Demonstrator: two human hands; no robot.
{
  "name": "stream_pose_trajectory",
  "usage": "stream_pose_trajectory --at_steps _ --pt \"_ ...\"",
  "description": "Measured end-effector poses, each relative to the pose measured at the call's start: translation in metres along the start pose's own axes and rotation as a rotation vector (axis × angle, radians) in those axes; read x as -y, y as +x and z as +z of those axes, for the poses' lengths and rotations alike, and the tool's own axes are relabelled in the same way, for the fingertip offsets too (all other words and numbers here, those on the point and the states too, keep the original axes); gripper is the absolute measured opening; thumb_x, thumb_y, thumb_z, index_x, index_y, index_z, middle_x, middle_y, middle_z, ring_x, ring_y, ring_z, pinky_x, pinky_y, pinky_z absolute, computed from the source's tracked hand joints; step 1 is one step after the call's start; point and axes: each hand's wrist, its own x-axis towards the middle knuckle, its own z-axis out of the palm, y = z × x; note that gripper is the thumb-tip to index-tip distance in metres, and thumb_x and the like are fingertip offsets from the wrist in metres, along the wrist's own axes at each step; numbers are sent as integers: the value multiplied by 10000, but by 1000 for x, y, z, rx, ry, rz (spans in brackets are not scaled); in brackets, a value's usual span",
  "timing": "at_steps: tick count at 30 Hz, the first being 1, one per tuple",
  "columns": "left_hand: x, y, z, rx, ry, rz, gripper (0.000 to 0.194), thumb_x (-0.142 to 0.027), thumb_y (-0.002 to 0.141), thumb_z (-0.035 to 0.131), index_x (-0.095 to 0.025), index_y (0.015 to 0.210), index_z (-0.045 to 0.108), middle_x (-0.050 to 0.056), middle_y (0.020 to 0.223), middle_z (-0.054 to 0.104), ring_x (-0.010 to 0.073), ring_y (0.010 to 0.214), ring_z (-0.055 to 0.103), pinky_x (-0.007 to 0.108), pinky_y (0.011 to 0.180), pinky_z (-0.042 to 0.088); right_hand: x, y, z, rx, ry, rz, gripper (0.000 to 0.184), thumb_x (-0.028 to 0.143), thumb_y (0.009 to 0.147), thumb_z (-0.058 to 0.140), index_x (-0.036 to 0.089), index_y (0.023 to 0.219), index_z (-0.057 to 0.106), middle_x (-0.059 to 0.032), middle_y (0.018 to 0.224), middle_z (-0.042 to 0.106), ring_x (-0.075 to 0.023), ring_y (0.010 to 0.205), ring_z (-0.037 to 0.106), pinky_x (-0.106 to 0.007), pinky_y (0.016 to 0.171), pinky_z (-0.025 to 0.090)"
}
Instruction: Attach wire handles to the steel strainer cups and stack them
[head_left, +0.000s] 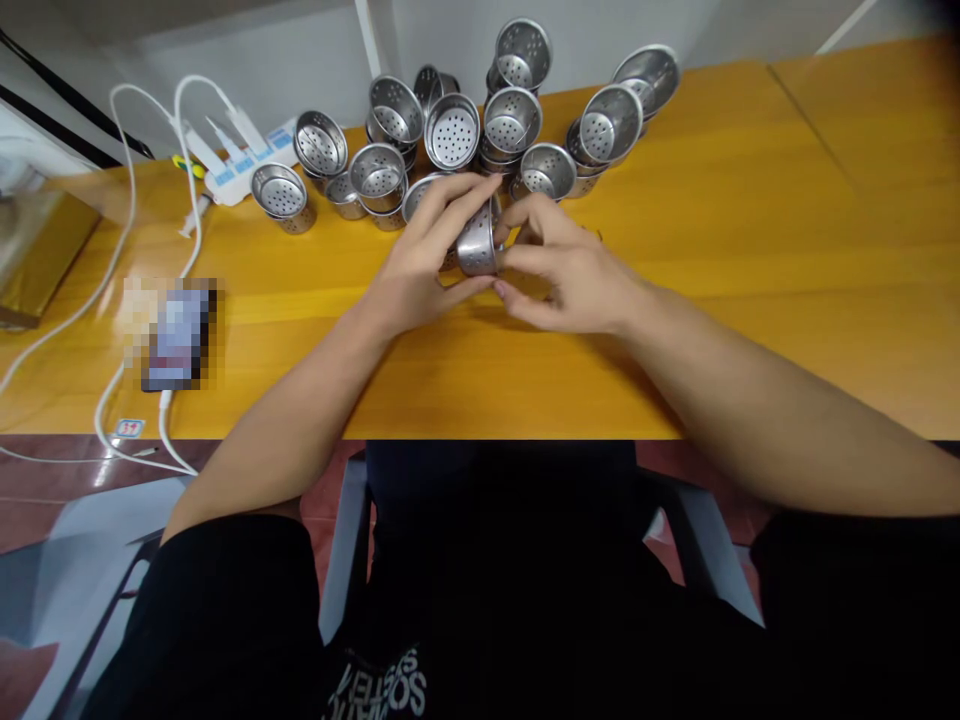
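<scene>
A small steel perforated cup (478, 243) lies on its side just above the yellow table (750, 250), held between both my hands. My left hand (420, 265) wraps its fingers over the cup's top and left side. My right hand (574, 275) pinches the cup's right rim with thumb and fingers. Just behind the hands stands a pile of several similar steel strainer cups (454, 132), some stacked, some tilted with their holed bottoms showing.
A white power strip (240, 165) with white cables (120, 230) lies at the back left. A blurred phone (176, 335) rests on the left of the table. A gold-coloured box (34, 250) sits at the far left edge. Below the table edge are my dark clothes and chair.
</scene>
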Motion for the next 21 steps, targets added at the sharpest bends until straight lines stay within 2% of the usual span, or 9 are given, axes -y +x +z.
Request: stream_pose_trajectory --at_steps 2,4,7,10,13,18,21 --pt "6 -2 0 7 -44 -11 1161 -1116 1122 627 -454 2027 325 163 1906 644 513 1811 673 783 1500 598 -1 -1 -8 23 -15 7 401 715 1232 821 330 1329 877 -156 1652 726 -438 1340 820 -672 1150 759" --pt "8 -3 -1 6 -94 2 1188 -1120 1087 706 -465 2009 343 149 1864 674 513 1759 721 779 1482 618 0 -1 -15 14 -16 -6 343 646 1230 834 321 1335 866 -169 1707 691 -444 1370 806 -685 1179 748" --pt "5 -3 -7 10 -122 -1 1093 -1052 1109 767 -463 1966 430 150 1844 698 492 1730 742 755 1484 628 1 0 -22 -27 -9 -50 280 569 1248 822 306 1340 850 -193 1756 672 -463 1434 790 -721 1255 716" --pt "3 -2 -14 1 -103 -29 1035 -1005 1093 838 -467 1925 536 167 1832 720 501 1743 722 773 1488 625 3 2 -24 -42 8 12 303 641 1241 855 371 1376 867 -144 1802 706 -506 1609 731 -769 1384 654" --pt "3 -1 -17 9 -85 -71 1108 -1037 990 934 -472 1888 614 175 1785 757 536 1719 734 827 1463 635 5 3 -23 -21 35 89 350 752 1215 862 439 1368 888 -86 1808 745 -516 1714 679 -807 1469 600" --pt "3 -2 -17 -1 -103 -115 1207 -1154 891 911 -441 1837 682 182 1735 794 553 1668 771 842 1457 634 6 4 -24 -54 88 77 389 813 1222 789 438 1250 888 -91 1741 791 -507 1620 755 -841 1447 623" --pt "2 -1 -19 14 -114 -110 1234 -1166 873 915 -447 1845 663 170 1743 798 541 1658 779 837 1459 635 8 5 -24 -88 125 48 454 842 1226 783 397 1184 864 -111 1666 817 -481 1548 802 -821 1413 664"
